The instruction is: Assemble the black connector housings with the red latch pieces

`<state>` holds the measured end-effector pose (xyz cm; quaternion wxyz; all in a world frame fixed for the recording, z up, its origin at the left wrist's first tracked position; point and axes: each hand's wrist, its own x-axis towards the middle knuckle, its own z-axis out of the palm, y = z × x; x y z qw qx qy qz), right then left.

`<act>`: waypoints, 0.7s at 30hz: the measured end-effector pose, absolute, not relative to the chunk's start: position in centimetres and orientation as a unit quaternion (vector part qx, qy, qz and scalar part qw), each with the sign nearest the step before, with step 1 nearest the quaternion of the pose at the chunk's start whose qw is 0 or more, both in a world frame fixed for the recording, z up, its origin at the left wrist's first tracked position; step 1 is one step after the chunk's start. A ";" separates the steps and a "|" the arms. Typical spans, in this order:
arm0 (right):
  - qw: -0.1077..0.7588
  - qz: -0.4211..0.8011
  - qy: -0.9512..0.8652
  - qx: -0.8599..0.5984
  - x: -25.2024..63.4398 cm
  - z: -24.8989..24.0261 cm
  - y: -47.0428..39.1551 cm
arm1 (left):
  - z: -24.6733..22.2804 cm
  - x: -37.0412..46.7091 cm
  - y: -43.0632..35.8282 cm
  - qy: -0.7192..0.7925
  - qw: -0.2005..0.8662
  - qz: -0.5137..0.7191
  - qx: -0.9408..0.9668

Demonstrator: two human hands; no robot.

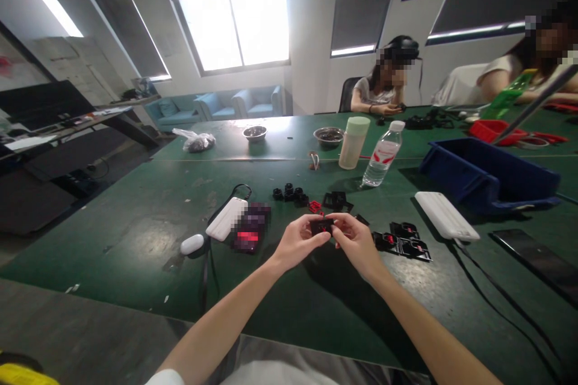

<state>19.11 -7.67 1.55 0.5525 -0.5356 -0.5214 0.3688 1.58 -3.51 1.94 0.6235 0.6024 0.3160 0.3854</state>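
Between my two hands, just above the green table [149, 240], is a small black plastic part [320, 227] with a red mark in its middle. My left hand [300, 240] grips it from the left, thumb along its lower edge. On the other side, my right hand [352, 237] closes its thumb and fingers on the right end. Beyond my fingers lie red pieces [315, 207], black square frames [336, 200] and a cluster of small black round parts [289, 193]. Several black parts with red centres [409, 243] lie to the right of my right hand.
Left are a white power bank [227, 219], a phone [251, 228] and a white earbud case [192, 245]. A water bottle [383, 155], a green-lidded bottle [354, 143], metal bowls [329, 136] and a blue bin [487, 177] stand farther back. Two people sit across the table.
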 end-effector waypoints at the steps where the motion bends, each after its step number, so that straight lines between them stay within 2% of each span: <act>1: 0.550 0.366 -0.524 -0.537 19.1 1.5 -7.7 | 1.9 1.6 -3.5 0.313 0.628 0.386 0.599; 5: 0.517 0.345 -0.565 -0.543 19.3 1.6 -7.9 | 2.2 1.6 -3.4 0.336 0.635 0.384 0.580; 11: 0.450 0.124 -0.734 -0.493 19.7 2.5 -8.8 | 2.6 1.5 -3.3 0.362 0.639 0.382 0.561; 15: 0.395 0.047 -0.788 -0.471 19.6 2.1 -9.0 | 2.2 1.6 -3.6 0.337 0.634 0.379 0.583; 21: 0.402 -0.003 -0.794 -0.456 19.9 1.3 -8.5 | 1.6 1.8 -3.9 0.335 0.605 0.367 0.623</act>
